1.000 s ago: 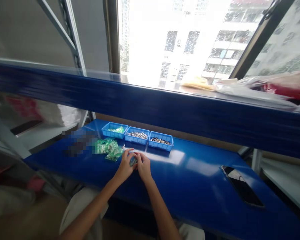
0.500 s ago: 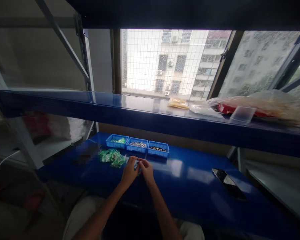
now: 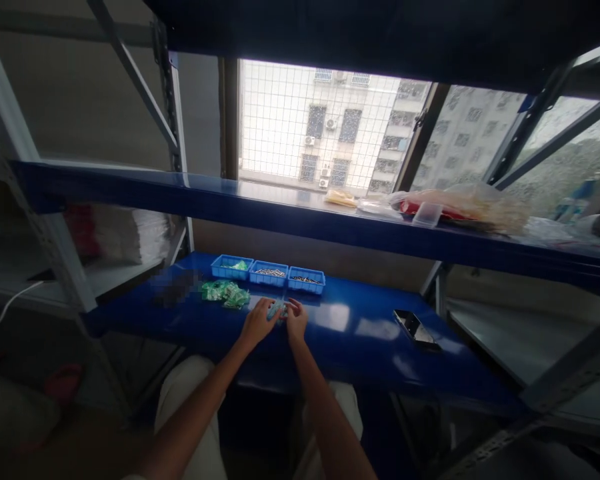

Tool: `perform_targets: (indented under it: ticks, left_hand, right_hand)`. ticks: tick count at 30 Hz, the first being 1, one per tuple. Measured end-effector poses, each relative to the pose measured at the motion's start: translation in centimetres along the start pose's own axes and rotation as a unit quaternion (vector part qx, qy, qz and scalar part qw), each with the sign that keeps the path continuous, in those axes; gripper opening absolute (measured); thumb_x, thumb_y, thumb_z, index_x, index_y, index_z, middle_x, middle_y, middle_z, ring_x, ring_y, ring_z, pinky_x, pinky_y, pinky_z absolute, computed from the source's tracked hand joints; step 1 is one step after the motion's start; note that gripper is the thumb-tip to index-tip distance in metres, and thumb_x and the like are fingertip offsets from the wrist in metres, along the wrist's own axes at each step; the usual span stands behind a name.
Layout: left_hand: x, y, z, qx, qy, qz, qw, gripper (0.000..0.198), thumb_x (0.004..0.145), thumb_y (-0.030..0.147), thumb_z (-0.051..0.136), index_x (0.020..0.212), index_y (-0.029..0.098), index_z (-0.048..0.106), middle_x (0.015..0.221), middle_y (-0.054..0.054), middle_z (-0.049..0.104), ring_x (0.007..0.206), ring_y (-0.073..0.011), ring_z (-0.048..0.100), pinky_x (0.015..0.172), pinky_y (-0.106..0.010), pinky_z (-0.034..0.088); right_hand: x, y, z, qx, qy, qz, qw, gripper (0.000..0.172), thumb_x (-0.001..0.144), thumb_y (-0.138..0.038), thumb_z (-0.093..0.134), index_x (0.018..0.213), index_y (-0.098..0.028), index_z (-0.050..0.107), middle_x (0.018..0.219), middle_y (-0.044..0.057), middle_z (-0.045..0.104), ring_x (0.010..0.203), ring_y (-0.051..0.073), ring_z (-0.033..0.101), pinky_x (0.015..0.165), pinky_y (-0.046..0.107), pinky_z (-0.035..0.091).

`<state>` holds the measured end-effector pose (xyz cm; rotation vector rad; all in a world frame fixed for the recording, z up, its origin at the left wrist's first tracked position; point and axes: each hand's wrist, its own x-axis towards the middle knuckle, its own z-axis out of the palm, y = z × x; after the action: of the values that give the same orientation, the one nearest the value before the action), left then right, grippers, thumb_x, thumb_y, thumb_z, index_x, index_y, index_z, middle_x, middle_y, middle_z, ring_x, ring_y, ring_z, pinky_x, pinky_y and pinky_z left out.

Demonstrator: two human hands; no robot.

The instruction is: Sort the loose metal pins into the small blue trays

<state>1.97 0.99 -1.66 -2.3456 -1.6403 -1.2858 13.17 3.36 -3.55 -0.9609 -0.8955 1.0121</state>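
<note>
The left hand's fingers (image 3: 266, 307) are curled closely around a small clear packet (image 3: 279, 310), its contents too small to make out. The right hand (image 3: 297, 322) meets the packet's other side with bent, slightly parted fingers; whether they grip it or only touch it cannot be told. The packet is between the two hands, just above the near part of the table. Half a second earlier the fingertips were bunched together and mostly hid the packet; now the hands are a little further apart and more of it shows. The view has also shifted, taking in more of the shelf's right end.

Just beyond, to the left, lies a loose pile of green-and-clear bags (image 3: 226, 294). Behind is a row of three blue trays: the left tray (image 3: 229, 273) holds green bags, the middle tray (image 3: 267, 281) slim silvery metal pieces, the right tray (image 3: 305, 289) darker slim pieces.

The table (image 3: 360, 353) is glossy blue. A blurred dark object (image 3: 176, 288) lies at its left, a phone (image 3: 416, 330) at its right. Above runs a blue shelf (image 3: 280, 213) bearing a yellowish packet (image 3: 341, 197) and clear plastic bags (image 3: 495, 208), before a rain-spotted window (image 3: 280, 113) facing pale buildings.
</note>
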Motion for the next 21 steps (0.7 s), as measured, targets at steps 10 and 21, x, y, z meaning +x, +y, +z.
perform_targets:
  ticks: [10, 21]
  left_hand:
    - [-0.2, -0.7, 0.2, 0.028, -0.026, -0.052, 0.998, 0.025, 0.082, 0.038, 0.04, 0.08, 0.017, 0.054, 0.086, -0.005, 0.054, 0.079, -0.0175, 0.055, 0.066, -0.027, 0.044]
    - [0.1, -1.8, 0.0, -0.115, 0.086, -0.135, 0.98, 0.03, 0.076, 0.046, 0.046, 0.073, 0.018, 0.054, 0.077, -0.002, 0.054, 0.06, -0.0128, 0.051, 0.067, -0.03, 0.045]
  right_hand:
    - [0.0, -0.5, -0.2, 0.024, -0.04, 0.028, 0.999, 0.023, 0.067, -0.028, 0.058, 0.086, -0.016, 0.059, 0.081, 0.006, 0.064, 0.077, 0.018, 0.062, 0.063, 0.031, 0.055]
    - [-0.5, -0.8, -0.2, -0.066, -0.19, 0.037, 0.979, 0.04, 0.059, -0.047, 0.067, 0.082, -0.014, 0.066, 0.07, 0.005, 0.068, 0.066, 0.019, 0.063, 0.05, 0.026, 0.051]
